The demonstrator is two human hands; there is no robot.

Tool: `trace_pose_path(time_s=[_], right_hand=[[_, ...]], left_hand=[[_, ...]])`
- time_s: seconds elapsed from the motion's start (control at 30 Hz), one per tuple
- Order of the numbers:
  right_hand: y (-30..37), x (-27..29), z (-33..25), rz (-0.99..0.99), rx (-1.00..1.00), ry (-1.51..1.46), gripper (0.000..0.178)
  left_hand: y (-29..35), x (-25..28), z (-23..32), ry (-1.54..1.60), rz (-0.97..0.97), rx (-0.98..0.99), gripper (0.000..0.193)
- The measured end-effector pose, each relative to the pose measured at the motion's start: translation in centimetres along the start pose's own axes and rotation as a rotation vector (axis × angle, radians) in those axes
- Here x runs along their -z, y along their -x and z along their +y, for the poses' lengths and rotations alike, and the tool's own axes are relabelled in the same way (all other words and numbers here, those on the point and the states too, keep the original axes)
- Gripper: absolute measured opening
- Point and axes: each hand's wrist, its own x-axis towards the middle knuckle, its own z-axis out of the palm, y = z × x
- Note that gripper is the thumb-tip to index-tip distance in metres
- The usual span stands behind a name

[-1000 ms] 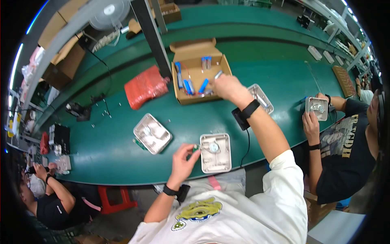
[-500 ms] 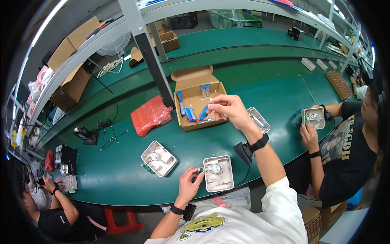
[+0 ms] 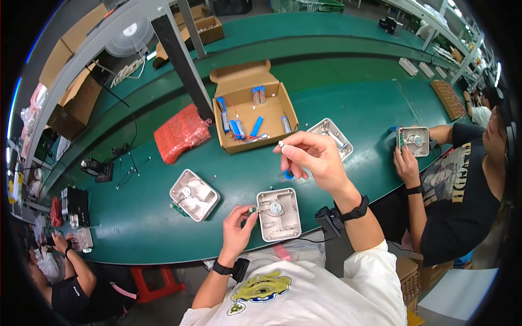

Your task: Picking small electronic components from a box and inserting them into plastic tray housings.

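My left hand (image 3: 238,232) is closed on the edge of a small green circuit board (image 3: 253,209). Thin wires run from the board to a round speaker (image 3: 276,208) inside an open white plastic housing (image 3: 281,233) in front of me. My right hand (image 3: 315,163) is raised over the table, thumb and forefinger pinching a small white plug connector (image 3: 281,144). Below its fingers shows the blue end of a battery (image 3: 289,174), mostly hidden by the hand. Beyond, a cardboard box (image 3: 247,145) holds several blue batteries (image 3: 237,129) with leads.
Left of centre lies a second white housing (image 3: 202,209) with a green board beside it. Another housing (image 3: 331,133) sits behind my right hand. A red bubble-wrap package (image 3: 182,133) lies left of the box, near a metal post (image 3: 182,65). Co-workers sit at both sides.
My right hand has drawn back from the box toward me, carrying the plug and battery. My left hand keeps its hold on the circuit board. The whole view has shifted slightly.
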Motion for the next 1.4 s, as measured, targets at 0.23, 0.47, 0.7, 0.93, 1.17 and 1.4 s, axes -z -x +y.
trace_pose_path(time_s=[0.23,0.47,0.7,0.93,1.17,1.4], right_hand=[[2.2,-0.2,2.4,-0.055,-0.110,0.030,0.016],[3.5,-0.2,4.4,-0.061,-0.228,0.021,0.017],[4.6,-2.6,6.2,-0.052,0.102,0.629,0.012],[6.0,-6.2,8.7,-0.096,0.280,1.066,0.007],[6.1,-6.2,8.6,-0.092,0.245,1.068,0.007],[6.3,-6.3,8.0,-0.095,0.198,1.045,0.008]], left_hand=[[-0.4,-0.5,1.2,-0.024,0.056,-0.030,0.021],[-0.6,-0.5,2.1,-0.124,0.060,-0.056,0.019],[-0.5,-0.7,3.2,-0.131,0.027,-0.009,0.020],[-0.2,-1.5,3.1,-0.200,0.092,-0.060,0.022],[-0.2,-2.1,3.7,-0.256,0.138,-0.118,0.023],[-0.3,-2.3,3.7,-0.268,0.172,-0.184,0.024]])
